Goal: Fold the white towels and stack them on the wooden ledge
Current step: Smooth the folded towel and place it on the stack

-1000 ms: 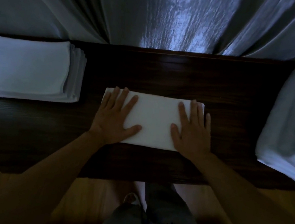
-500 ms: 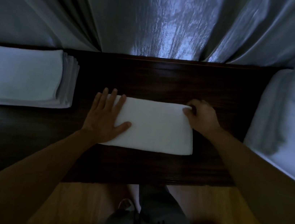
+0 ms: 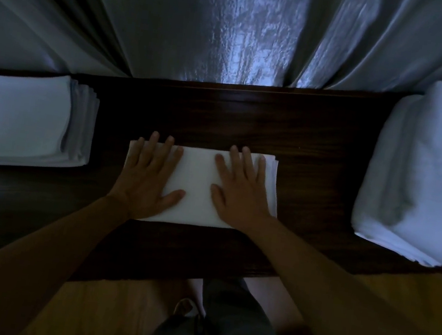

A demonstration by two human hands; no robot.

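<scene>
A folded white towel [image 3: 197, 184] lies in the middle of the dark wooden ledge [image 3: 249, 120]. My left hand [image 3: 147, 177] rests flat on its left part, fingers straight and spread. My right hand [image 3: 239, 189] presses flat on its right part, fingers straight. A stack of several folded white towels [image 3: 19, 119] sits on the ledge at the left. A loose pile of white towels [image 3: 423, 173] lies at the right end.
Grey curtains [image 3: 234, 27] hang right behind the ledge along its far edge. Below the ledge's near edge I see a light wooden floor [image 3: 97, 312] and my own legs [image 3: 223, 326].
My right hand was gripping the towel's far right corner half a second ago; now it lies flat on the towel. The towel is narrower, with layered edges on its right side.
</scene>
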